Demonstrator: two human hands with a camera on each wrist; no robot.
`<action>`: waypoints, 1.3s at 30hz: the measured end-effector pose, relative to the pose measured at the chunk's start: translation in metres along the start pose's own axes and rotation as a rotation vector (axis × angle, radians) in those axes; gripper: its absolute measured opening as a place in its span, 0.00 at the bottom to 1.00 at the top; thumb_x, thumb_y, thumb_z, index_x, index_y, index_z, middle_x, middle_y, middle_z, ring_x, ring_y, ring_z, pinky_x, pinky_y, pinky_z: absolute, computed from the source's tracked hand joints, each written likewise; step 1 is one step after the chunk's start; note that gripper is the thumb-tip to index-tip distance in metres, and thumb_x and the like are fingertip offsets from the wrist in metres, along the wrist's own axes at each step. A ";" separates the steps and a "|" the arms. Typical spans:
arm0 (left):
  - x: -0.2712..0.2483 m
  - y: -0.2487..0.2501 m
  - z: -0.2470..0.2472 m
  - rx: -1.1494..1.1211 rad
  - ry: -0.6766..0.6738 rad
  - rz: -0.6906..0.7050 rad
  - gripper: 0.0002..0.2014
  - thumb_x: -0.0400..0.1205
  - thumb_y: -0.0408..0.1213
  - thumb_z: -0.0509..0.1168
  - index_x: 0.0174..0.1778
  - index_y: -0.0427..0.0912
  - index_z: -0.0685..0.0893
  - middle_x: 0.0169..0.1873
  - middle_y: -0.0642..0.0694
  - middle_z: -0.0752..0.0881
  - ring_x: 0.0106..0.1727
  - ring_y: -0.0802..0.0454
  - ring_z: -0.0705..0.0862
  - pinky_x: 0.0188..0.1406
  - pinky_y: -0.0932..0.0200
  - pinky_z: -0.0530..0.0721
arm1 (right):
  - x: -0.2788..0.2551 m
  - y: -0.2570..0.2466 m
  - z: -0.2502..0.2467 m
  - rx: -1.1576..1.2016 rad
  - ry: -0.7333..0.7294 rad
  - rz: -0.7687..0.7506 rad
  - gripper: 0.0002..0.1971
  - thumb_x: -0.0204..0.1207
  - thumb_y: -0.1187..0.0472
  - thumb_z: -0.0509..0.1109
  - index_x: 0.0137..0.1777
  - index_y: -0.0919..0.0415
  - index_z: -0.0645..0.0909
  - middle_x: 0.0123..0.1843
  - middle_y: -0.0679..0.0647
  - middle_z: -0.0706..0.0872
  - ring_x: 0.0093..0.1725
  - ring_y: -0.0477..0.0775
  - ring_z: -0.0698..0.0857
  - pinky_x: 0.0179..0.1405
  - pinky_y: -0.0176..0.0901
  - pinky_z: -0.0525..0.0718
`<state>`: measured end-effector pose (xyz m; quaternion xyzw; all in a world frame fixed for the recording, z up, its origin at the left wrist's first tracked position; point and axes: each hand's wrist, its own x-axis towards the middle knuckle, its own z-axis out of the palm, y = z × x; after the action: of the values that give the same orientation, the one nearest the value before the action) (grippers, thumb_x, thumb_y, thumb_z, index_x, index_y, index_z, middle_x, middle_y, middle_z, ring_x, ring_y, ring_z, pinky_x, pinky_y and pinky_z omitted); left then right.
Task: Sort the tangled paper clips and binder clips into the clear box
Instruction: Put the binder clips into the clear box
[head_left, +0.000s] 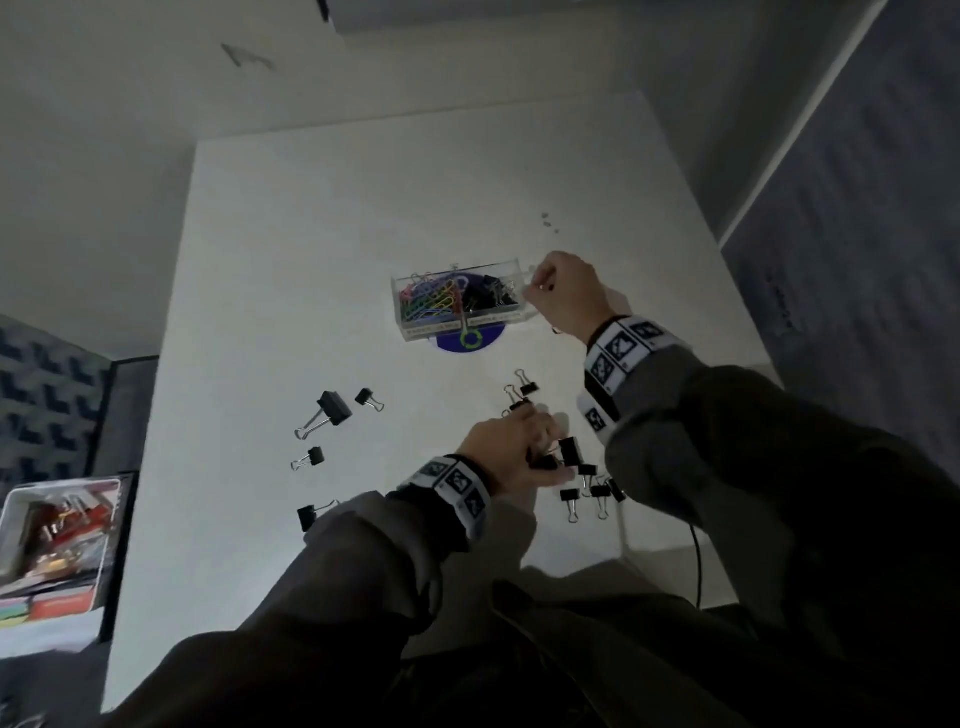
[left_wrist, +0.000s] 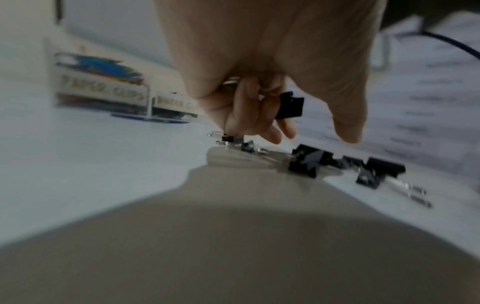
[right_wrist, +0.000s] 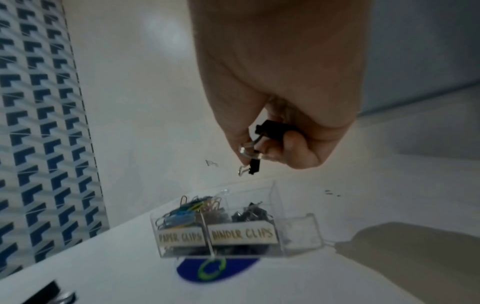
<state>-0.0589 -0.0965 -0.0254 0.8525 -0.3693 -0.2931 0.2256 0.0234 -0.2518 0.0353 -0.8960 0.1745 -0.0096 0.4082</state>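
Observation:
The clear box (head_left: 415, 317) (right_wrist: 298, 234) stands mid-table, coloured paper clips (head_left: 431, 300) in its left part, black binder clips (head_left: 491, 296) in its right. My right hand (head_left: 563, 299) (right_wrist: 272, 144) hovers above the box's right end and pinches small black binder clips (right_wrist: 253, 166). My left hand (head_left: 511, 447) (left_wrist: 262, 115) is low over the near pile and grips a black binder clip (left_wrist: 291, 107). Loose binder clips (head_left: 592, 491) (left_wrist: 309, 162) lie beside it.
More binder clips lie scattered at the left of the white table (head_left: 291, 260), the largest one (head_left: 327, 410) among them. A white tray of supplies (head_left: 52, 535) sits off the table's left edge. A blue disc (head_left: 470, 340) lies under the box. A dark cable (head_left: 696, 561) hangs at the near right.

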 end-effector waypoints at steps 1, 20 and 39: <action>0.000 0.002 0.001 0.092 -0.033 0.022 0.24 0.73 0.58 0.67 0.59 0.49 0.73 0.59 0.46 0.76 0.49 0.43 0.82 0.49 0.51 0.79 | 0.009 -0.007 0.005 0.014 -0.011 -0.003 0.06 0.72 0.64 0.70 0.39 0.59 0.75 0.36 0.53 0.80 0.39 0.54 0.79 0.39 0.45 0.79; -0.022 -0.041 -0.049 0.091 0.372 -0.014 0.17 0.78 0.50 0.56 0.50 0.40 0.77 0.47 0.41 0.82 0.49 0.42 0.80 0.40 0.48 0.83 | -0.063 0.032 0.043 -0.309 -0.177 -0.218 0.15 0.77 0.58 0.65 0.61 0.63 0.79 0.62 0.60 0.83 0.60 0.62 0.80 0.62 0.53 0.77; 0.094 -0.020 -0.116 0.313 0.421 -0.049 0.14 0.82 0.35 0.60 0.63 0.41 0.75 0.64 0.38 0.76 0.63 0.36 0.74 0.64 0.41 0.72 | -0.116 0.076 0.040 -0.982 -0.324 -0.554 0.22 0.29 0.55 0.87 0.28 0.58 0.88 0.31 0.50 0.90 0.36 0.49 0.89 0.46 0.37 0.88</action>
<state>0.0804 -0.1362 0.0158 0.9279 -0.3343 -0.0541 0.1559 -0.1025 -0.2316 -0.0322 -0.9824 -0.1468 0.1033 -0.0508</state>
